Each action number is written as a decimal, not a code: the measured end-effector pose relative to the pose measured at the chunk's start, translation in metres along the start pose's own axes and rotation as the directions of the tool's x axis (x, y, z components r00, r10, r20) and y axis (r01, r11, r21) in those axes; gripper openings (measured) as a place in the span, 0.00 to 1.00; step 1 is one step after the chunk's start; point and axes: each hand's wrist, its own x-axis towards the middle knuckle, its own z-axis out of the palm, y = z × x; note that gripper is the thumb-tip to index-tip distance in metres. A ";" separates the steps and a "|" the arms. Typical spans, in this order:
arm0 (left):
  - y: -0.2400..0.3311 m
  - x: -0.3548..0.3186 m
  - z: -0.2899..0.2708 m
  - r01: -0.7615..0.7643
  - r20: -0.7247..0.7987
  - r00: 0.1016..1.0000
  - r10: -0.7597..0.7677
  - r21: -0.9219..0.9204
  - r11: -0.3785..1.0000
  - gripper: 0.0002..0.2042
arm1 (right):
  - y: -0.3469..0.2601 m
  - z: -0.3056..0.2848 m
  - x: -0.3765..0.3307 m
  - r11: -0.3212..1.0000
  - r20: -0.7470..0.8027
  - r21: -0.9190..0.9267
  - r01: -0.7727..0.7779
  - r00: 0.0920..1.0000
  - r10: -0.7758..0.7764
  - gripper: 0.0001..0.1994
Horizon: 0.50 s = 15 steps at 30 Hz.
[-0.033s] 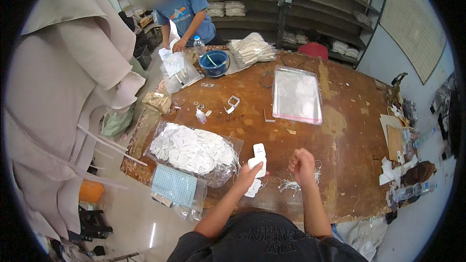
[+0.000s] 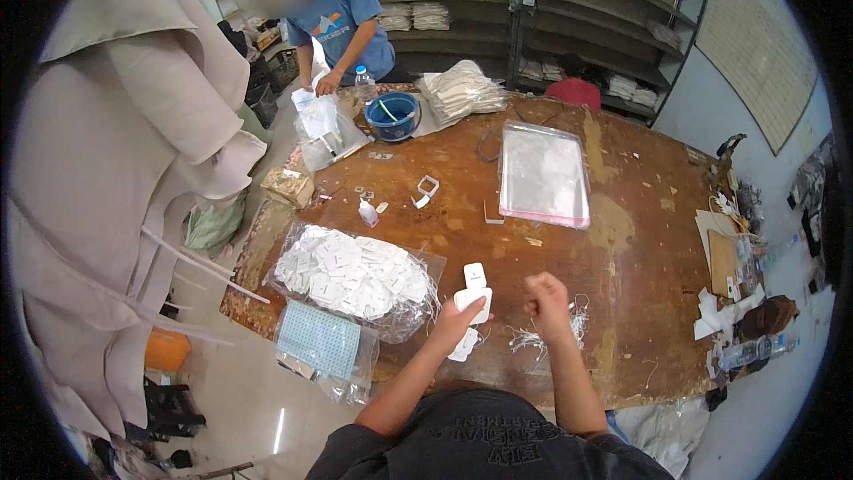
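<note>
Dark shelving (image 2: 586,27) spans the far side of the room, with stacks of pale packets on some of its levels. In front of it stands a broad, worn brown desk (image 2: 640,302), its surface scuffed and patched with paler marks. A co-worker (image 2: 351,27) in a blue shirt is at its far left corner, both hands on white material. Near the desk's left edge, a large heap of white tags (image 2: 351,274) lies on clear plastic, and a stack of clear plastic sleeves (image 2: 544,173) lies flat farther back, right of centre. A pale blue dotted sheet (image 2: 320,342) in clear plastic is just beside the heap, toward the wearer, and a blue bucket (image 2: 392,132) stands near the co-worker. At the near side, the left hand (image 2: 453,327) has its grip clamped on several white cards (image 2: 480,302), thumb across their faces, above the desk and right of the heap. The right hand (image 2: 546,295) is apart from them, its grip curled together; whether it pinches anything cannot be told. Below and around its wrist lies a loose tangle of white strings (image 2: 530,338)
</note>
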 end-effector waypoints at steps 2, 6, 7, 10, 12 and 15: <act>0.011 0.007 0.005 -0.070 0.004 0.998 0.070 0.077 0.995 0.15 | 0.002 0.021 0.000 0.954 0.104 -0.255 0.158 0.985 -0.135 0.07; 0.022 0.001 0.009 -0.111 -0.040 0.993 0.112 0.030 0.993 0.14 | 0.011 0.043 -0.001 0.920 0.129 -0.234 0.316 0.948 -0.292 0.04; 0.024 -0.001 0.010 -0.118 -0.059 0.991 0.117 -0.002 0.993 0.14 | 0.011 0.043 0.001 0.921 0.101 -0.260 0.289 0.957 -0.272 0.04; 0.028 -0.006 0.017 -0.272 -0.096 0.952 0.289 0.158 0.949 0.14 | 0.009 0.041 0.005 0.897 0.081 -0.312 0.313 0.949 -0.304 0.04; 0.034 -0.009 0.021 -0.306 -0.132 0.936 0.325 0.142 0.941 0.13 | 0.007 0.044 0.006 0.877 0.071 -0.368 0.309 0.950 -0.304 0.04; 0.042 -0.011 0.030 -0.341 -0.215 0.905 0.367 0.148 0.928 0.12 | 0.001 0.054 0.006 0.865 0.074 -0.338 0.371 0.927 -0.368 0.05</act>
